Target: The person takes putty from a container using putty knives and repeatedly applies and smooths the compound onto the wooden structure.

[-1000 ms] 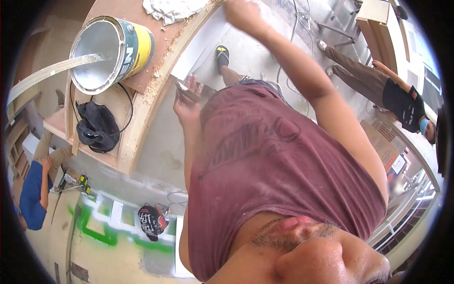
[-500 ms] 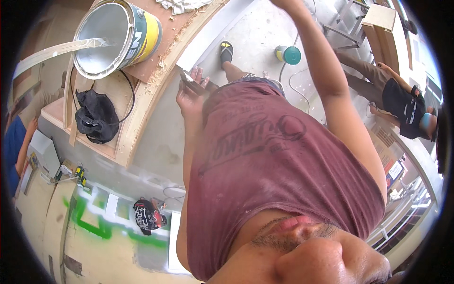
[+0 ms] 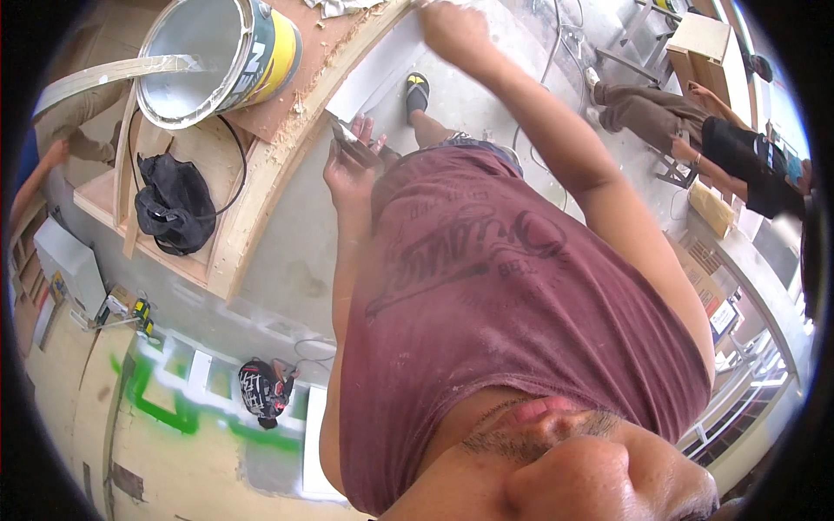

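Grey flat tool (image 3: 351, 146) in the grip of left hand (image 3: 350, 179), right hand (image 3: 453, 36) near white panel (image 3: 378, 73), hold unclear.

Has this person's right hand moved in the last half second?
Yes. Half a second ago the right hand was farther right, partly cut off by the picture's top; now it has shifted left, closer to the curved wooden edge.

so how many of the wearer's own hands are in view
2: the left hand holds a flat dark tool, right of the curved wooden frame; the right hand is at the picture's top edge, where its fingers may be partly cut off.
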`<state>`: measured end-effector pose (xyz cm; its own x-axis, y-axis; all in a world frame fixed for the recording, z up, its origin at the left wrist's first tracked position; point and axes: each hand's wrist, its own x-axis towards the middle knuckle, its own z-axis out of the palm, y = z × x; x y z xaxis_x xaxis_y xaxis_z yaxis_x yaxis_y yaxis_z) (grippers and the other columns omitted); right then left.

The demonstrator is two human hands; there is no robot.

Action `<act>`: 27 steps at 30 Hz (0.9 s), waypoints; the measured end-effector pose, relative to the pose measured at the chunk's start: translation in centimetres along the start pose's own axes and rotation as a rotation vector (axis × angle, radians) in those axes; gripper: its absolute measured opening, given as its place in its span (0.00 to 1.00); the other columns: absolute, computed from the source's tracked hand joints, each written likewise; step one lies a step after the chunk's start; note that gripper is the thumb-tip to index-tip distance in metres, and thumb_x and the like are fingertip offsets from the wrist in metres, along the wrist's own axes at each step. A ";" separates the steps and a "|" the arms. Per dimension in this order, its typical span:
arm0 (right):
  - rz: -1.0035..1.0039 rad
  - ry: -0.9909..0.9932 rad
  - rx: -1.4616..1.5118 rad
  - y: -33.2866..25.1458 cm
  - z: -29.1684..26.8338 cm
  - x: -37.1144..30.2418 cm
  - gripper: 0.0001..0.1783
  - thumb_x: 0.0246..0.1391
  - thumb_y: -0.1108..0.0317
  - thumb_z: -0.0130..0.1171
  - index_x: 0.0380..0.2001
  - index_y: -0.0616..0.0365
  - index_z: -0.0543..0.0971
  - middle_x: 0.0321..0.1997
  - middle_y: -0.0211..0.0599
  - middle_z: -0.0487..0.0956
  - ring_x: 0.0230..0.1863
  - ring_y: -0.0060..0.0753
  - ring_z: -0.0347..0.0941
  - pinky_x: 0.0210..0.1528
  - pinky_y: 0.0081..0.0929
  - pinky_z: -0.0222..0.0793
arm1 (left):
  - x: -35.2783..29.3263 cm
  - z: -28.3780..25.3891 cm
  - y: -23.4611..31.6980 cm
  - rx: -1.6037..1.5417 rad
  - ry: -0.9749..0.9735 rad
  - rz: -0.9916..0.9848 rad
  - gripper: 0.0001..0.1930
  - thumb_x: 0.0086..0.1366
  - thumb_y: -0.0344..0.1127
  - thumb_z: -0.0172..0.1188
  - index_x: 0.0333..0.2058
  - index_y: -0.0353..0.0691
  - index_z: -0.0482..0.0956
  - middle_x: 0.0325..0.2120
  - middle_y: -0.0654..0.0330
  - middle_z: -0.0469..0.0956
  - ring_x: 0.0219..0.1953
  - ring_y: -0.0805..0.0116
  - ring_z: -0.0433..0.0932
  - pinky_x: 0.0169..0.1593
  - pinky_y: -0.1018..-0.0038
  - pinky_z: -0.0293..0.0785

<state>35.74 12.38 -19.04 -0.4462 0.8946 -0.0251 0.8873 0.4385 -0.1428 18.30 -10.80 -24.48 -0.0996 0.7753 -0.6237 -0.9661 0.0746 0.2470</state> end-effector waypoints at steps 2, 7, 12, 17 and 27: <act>-0.075 -0.004 0.025 -3.4 -0.5 -1.8 0.10 0.51 0.70 0.51 0.34 0.62 0.78 0.26 0.46 0.82 0.28 0.47 0.82 0.28 0.43 0.77 | 0.1 -0.1 0.1 -0.019 0.020 0.000 0.26 0.71 0.46 0.41 0.64 0.42 0.58 0.65 0.45 0.54 0.69 0.48 0.53 0.67 0.41 0.42; -0.250 -0.026 -0.009 -7.2 -1.2 -5.4 0.14 0.50 0.72 0.54 0.40 0.66 0.75 0.31 0.46 0.81 0.35 0.47 0.82 0.31 0.39 0.77 | 0.5 -0.1 0.1 0.004 0.013 -0.013 0.25 0.71 0.46 0.40 0.63 0.42 0.59 0.65 0.46 0.55 0.68 0.49 0.54 0.67 0.41 0.43; -0.113 -0.212 0.177 -4.6 -5.3 -4.4 0.18 0.51 0.71 0.52 0.47 0.54 0.76 0.36 0.45 0.82 0.36 0.44 0.81 0.31 0.40 0.77 | 0.5 -0.6 0.4 -0.020 0.015 -0.026 0.25 0.71 0.46 0.40 0.62 0.42 0.60 0.65 0.46 0.55 0.68 0.49 0.54 0.67 0.42 0.43; 0.257 0.027 0.311 8.8 -5.1 2.6 0.25 0.47 0.76 0.46 0.48 0.53 0.80 0.39 0.58 0.81 0.42 0.57 0.78 0.47 0.47 0.74 | 0.5 -0.6 0.4 -0.066 0.028 -0.032 0.25 0.70 0.45 0.43 0.62 0.41 0.61 0.65 0.45 0.56 0.68 0.48 0.54 0.67 0.41 0.43; 0.347 -0.130 -0.043 13.4 -3.9 8.8 0.18 0.49 0.72 0.47 0.40 0.60 0.82 0.40 0.56 0.81 0.46 0.54 0.78 0.49 0.47 0.72 | 0.6 -0.5 0.3 -0.044 0.030 -0.006 0.25 0.71 0.42 0.42 0.63 0.39 0.59 0.67 0.42 0.51 0.69 0.44 0.52 0.66 0.37 0.47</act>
<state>44.18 26.53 -17.33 -0.1261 0.9736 -0.1904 0.9913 0.1163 -0.0616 17.81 -10.63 -25.08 -0.1007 0.7555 -0.6473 -0.9762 0.0504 0.2107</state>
